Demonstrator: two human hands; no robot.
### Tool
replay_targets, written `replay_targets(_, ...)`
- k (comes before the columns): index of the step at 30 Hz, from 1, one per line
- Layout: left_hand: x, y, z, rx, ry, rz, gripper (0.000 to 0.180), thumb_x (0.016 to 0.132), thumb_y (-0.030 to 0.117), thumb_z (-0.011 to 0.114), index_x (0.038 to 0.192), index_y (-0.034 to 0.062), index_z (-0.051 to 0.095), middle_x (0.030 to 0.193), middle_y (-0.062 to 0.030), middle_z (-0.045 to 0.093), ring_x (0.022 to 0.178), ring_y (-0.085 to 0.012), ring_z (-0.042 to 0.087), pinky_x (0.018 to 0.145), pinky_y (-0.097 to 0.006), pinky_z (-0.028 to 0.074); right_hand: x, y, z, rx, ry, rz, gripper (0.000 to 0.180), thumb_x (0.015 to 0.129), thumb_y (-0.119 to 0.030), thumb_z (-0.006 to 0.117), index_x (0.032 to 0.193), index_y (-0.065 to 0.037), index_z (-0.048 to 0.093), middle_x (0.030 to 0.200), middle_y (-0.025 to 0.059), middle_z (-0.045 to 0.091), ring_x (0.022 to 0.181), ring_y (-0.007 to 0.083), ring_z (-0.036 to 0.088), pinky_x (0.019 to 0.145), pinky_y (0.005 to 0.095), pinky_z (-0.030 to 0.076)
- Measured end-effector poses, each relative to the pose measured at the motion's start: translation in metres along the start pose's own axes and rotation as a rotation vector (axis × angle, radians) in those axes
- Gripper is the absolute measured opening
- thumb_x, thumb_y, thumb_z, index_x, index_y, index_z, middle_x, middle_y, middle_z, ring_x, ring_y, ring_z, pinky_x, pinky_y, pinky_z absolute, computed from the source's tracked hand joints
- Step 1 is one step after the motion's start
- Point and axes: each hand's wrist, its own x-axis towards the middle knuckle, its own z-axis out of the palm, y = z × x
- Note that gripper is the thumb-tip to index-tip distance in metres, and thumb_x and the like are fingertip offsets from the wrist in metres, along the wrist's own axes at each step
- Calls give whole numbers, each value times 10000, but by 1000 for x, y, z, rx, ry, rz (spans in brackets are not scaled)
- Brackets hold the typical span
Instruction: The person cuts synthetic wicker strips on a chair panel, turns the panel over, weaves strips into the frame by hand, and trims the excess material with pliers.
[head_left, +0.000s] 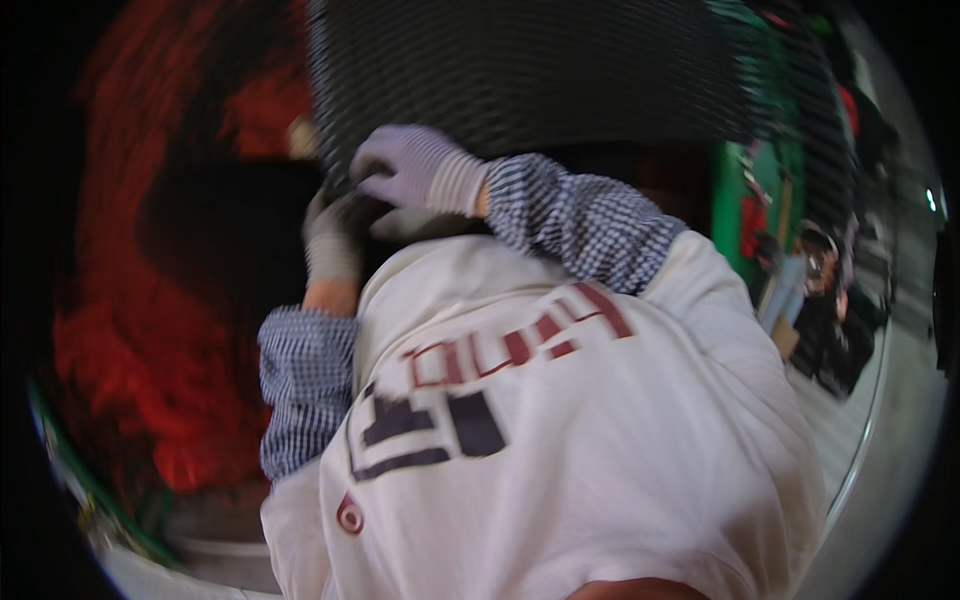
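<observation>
My left hand (335, 228), in a light glove with a pale cuff, is closed at the lower left corner of a dark ribbed, mesh-like sheet (520, 70). Just to its right is my right hand (415, 168), in a pale purple glove with darker fingers. Its fingers curl inward at the same corner, and the two hands nearly touch. Blur and the dark background hide what is between the fingers, if anything. Checked sleeve covers run over both forearms.
On the left lies a large red mass (190, 420) with dark patches; its kind is unclear. A green post (733, 200) stands right of the sheet. Beyond it are assorted items, including a black bag-like thing (840, 345), beside a pale floor (890, 430).
</observation>
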Motion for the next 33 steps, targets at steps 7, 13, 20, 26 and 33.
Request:
replay_targets(7, 12, 6, -19, -232, -95, -11, 509, 903, -98, 440, 1407, -35, 470, 1316, -164, 574, 1188, -278, 595, 1029, -376, 516, -111, 21, -101, -115, 748, -115, 97, 883, -147, 726, 948, -79, 704, 934, 78, 689, 849, 245, 681, 762, 338, 559)
replay_targets(13, 2, -4, -37, 195, -332, 231, 419, 948, -86, 418, 1360, -67, 495, 1283, -165, 572, 1166, -248, 591, 1021, -380, 518, -272, 77, -174, -324, 1327, 370, 113, 911, -99, 713, 1007, -38, 711, 936, 94, 717, 834, 188, 694, 757, 292, 554)
replay_targets(20, 17, 4, -55, 251, -387, 315, 397, 942, -4, 489, 1335, -50, 529, 1232, -147, 587, 1126, -232, 592, 990, -357, 518, -366, 152, -184, -381, 1369, 998, 230, 930, -190, 681, 1098, -36, 709, 1031, 127, 733, 937, 219, 703, 844, 334, 548)
replay_targets(26, 11, 9, -50, 19, -315, 131, 415, 926, 18, 508, 1336, -34, 540, 1256, -150, 608, 1153, -248, 599, 1008, -358, 507, -397, 176, -226, -598, 1088, 1408, 242, 948, -315, 619, 1088, -144, 716, 1137, 102, 695, 1031, 314, 667, 891, 424, 547)
replay_targets(33, 8, 10, -42, 91, -261, 164, 445, 905, 40, 527, 1346, -21, 537, 1260, -150, 607, 1163, -269, 599, 1027, -381, 493, -431, 227, -269, -446, 605, 1815, 547, 883, -560, 632, 1242, -153, 699, 1227, 127, 701, 1111, 319, 667, 963, 445, 521)
